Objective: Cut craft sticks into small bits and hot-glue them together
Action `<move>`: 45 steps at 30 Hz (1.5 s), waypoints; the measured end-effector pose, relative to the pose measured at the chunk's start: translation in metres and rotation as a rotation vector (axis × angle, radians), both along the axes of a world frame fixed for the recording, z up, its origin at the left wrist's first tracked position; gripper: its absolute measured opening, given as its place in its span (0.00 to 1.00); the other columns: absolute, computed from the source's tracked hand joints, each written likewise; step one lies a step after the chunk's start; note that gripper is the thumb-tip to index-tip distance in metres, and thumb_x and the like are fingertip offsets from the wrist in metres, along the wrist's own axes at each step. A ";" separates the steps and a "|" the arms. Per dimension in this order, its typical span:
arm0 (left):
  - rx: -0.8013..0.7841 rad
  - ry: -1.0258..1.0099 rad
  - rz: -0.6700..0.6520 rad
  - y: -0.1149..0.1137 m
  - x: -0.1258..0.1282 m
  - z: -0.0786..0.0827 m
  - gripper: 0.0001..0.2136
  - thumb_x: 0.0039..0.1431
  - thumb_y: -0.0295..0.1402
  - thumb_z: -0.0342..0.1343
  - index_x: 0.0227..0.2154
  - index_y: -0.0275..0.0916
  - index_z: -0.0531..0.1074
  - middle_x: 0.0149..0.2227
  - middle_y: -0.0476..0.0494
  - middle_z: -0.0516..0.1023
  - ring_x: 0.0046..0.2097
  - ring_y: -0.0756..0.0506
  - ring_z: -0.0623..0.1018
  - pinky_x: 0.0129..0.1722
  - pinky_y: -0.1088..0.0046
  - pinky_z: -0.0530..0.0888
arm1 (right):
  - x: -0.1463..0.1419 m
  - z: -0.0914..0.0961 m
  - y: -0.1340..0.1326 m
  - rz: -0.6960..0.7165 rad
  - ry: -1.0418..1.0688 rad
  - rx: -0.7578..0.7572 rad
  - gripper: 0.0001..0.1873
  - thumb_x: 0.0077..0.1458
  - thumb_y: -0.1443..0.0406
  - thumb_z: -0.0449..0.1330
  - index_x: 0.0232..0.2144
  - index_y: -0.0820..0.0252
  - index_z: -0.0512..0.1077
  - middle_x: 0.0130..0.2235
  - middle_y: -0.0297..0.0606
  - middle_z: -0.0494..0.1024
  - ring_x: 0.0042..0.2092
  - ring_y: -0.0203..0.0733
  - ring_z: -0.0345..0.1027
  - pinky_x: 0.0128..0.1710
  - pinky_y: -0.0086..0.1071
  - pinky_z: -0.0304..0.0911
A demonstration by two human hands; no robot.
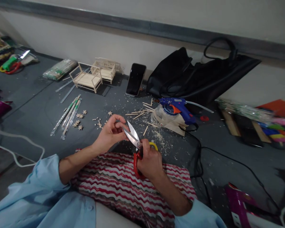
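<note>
My right hand (150,160) grips a pair of scissors (134,138) with red and yellow handles, their blades parted and pointing up and left. My left hand (112,131) is close to the blade tips with thumb and fingers pinched together; whatever is between them is too small to make out. Left of that hand lie small cut bits of wood (98,123) and several flower-shaped wooden pieces (80,116). Beyond both hands, thin wooden sticks (139,113) are scattered among pale shavings (158,137).
A blue glue gun (177,106) rests on a tape roll at right, its black cord trailing. Two miniature wooden benches (86,80), a phone (136,79) and a black bag (187,77) stand by the wall. Wrapped sticks (68,115) lie left. A striped cloth (123,186) covers my lap.
</note>
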State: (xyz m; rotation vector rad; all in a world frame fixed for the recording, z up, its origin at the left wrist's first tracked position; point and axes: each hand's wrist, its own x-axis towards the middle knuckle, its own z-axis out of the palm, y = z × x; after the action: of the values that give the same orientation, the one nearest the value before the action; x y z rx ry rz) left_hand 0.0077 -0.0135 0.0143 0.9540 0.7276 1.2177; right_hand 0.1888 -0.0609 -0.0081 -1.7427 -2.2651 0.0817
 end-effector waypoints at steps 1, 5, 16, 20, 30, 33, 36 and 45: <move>0.003 -0.007 -0.004 0.000 0.000 0.000 0.20 0.46 0.25 0.67 0.38 0.40 0.63 0.29 0.53 0.78 0.27 0.52 0.77 0.30 0.78 0.75 | 0.000 0.001 0.001 -0.002 -0.003 -0.004 0.15 0.43 0.69 0.54 0.37 0.57 0.66 0.23 0.33 0.75 0.25 0.42 0.68 0.26 0.31 0.53; 0.002 -0.010 -0.039 0.000 0.001 -0.001 0.21 0.45 0.25 0.68 0.38 0.39 0.62 0.28 0.53 0.78 0.27 0.52 0.77 0.29 0.78 0.75 | 0.000 0.006 0.002 -0.024 -0.040 -0.013 0.17 0.44 0.68 0.55 0.41 0.57 0.66 0.26 0.35 0.76 0.28 0.44 0.69 0.28 0.32 0.53; -0.011 0.006 -0.039 -0.002 0.002 -0.001 0.21 0.46 0.26 0.68 0.39 0.39 0.62 0.26 0.55 0.76 0.26 0.52 0.77 0.28 0.78 0.74 | 0.001 0.003 -0.001 -0.019 0.040 -0.125 0.14 0.46 0.68 0.53 0.38 0.57 0.65 0.23 0.33 0.74 0.26 0.42 0.68 0.27 0.30 0.52; -0.011 0.005 -0.054 -0.002 0.001 0.002 0.20 0.48 0.26 0.67 0.40 0.39 0.62 0.26 0.56 0.75 0.26 0.52 0.77 0.28 0.77 0.74 | 0.005 -0.001 0.003 -0.031 0.157 -0.126 0.13 0.47 0.69 0.52 0.38 0.57 0.64 0.22 0.31 0.72 0.25 0.40 0.66 0.26 0.29 0.51; 0.024 -0.037 -0.028 0.001 -0.002 -0.002 0.17 0.52 0.28 0.65 0.41 0.40 0.64 0.31 0.52 0.78 0.30 0.52 0.77 0.31 0.76 0.75 | 0.016 -0.004 0.007 -0.042 0.352 -0.073 0.10 0.50 0.66 0.53 0.38 0.56 0.63 0.22 0.26 0.67 0.22 0.36 0.62 0.25 0.28 0.54; 0.023 -0.065 -0.044 0.001 -0.002 -0.002 0.16 0.53 0.28 0.65 0.41 0.39 0.65 0.31 0.52 0.78 0.29 0.52 0.77 0.31 0.76 0.74 | 0.011 -0.001 0.005 0.012 0.251 -0.003 0.11 0.49 0.67 0.54 0.38 0.56 0.65 0.23 0.29 0.71 0.24 0.38 0.64 0.26 0.29 0.53; 0.004 -0.105 -0.061 0.001 -0.001 0.000 0.16 0.52 0.30 0.65 0.41 0.39 0.66 0.31 0.51 0.78 0.28 0.52 0.76 0.30 0.76 0.73 | 0.007 0.000 0.004 0.015 0.136 0.076 0.13 0.47 0.66 0.55 0.38 0.56 0.67 0.24 0.32 0.74 0.26 0.41 0.68 0.27 0.30 0.53; -0.064 -0.162 -0.093 -0.002 0.000 0.006 0.17 0.50 0.29 0.67 0.40 0.38 0.67 0.29 0.52 0.76 0.27 0.54 0.74 0.28 0.79 0.71 | 0.005 0.001 0.003 0.016 -0.003 0.236 0.14 0.48 0.65 0.55 0.40 0.57 0.70 0.24 0.34 0.74 0.27 0.43 0.68 0.30 0.32 0.55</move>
State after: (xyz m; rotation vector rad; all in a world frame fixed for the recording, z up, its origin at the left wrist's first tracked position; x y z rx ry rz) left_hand 0.0078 -0.0155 0.0199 0.8174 0.5845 1.1686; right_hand 0.1941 -0.0575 -0.0074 -1.6030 -2.1890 -0.1779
